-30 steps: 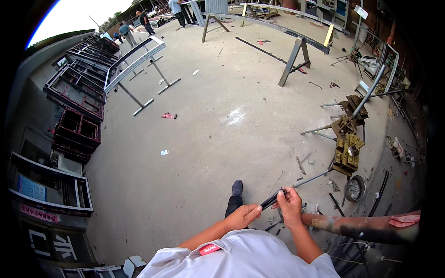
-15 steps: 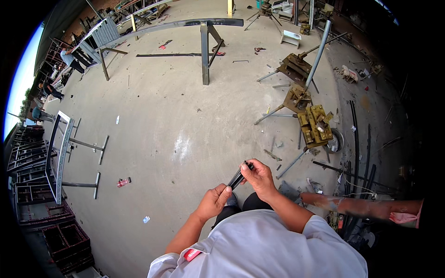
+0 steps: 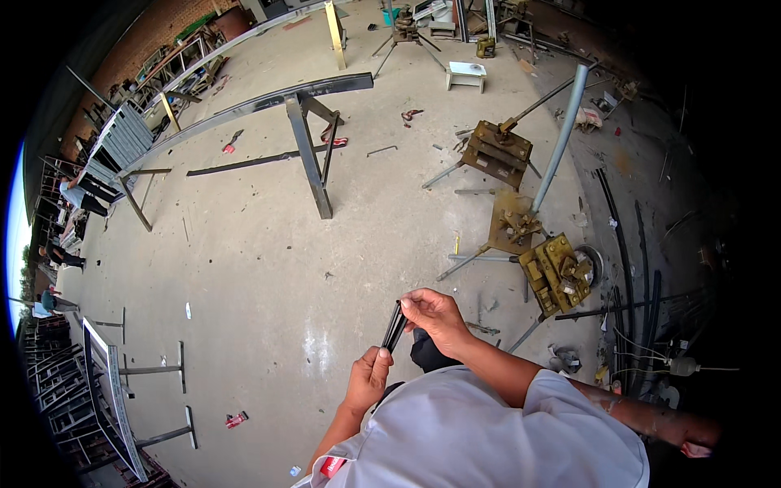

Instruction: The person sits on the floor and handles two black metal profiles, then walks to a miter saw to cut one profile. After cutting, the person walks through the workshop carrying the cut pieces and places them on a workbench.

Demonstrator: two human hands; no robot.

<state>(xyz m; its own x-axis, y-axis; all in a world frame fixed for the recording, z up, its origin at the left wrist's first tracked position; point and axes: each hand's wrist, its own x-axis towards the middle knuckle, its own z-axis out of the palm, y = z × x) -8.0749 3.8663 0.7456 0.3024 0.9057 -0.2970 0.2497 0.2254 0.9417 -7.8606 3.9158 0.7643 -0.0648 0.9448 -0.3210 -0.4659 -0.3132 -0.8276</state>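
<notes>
My left hand (image 3: 368, 381) grips the lower end of a small bundle of thin black bars (image 3: 394, 328), its thumb pressed along them. My right hand (image 3: 434, 316) has its fingers and thumb closed on the upper end of the same bars. Standing nearly upright and leaning a little right, the bundle is in front of my body above the concrete floor. Whether the bars are metal or plastic, and how many there are, I cannot make out.
Olive-yellow machines on splayed legs, the nearest a bolted block (image 3: 556, 274), stand ahead to my right beside a grey pipe (image 3: 561, 138). A long steel beam (image 3: 272, 99) rests on stands ahead. Frames (image 3: 106, 390) lean left; people (image 3: 81, 195) are farther off. A reddish-brown pipe (image 3: 651, 419) lies close right.
The view has tilted and turned, so the floor and stands appear lower. The black bars are more upright and both hands sit slightly farther left in the picture, keeping their hold.
</notes>
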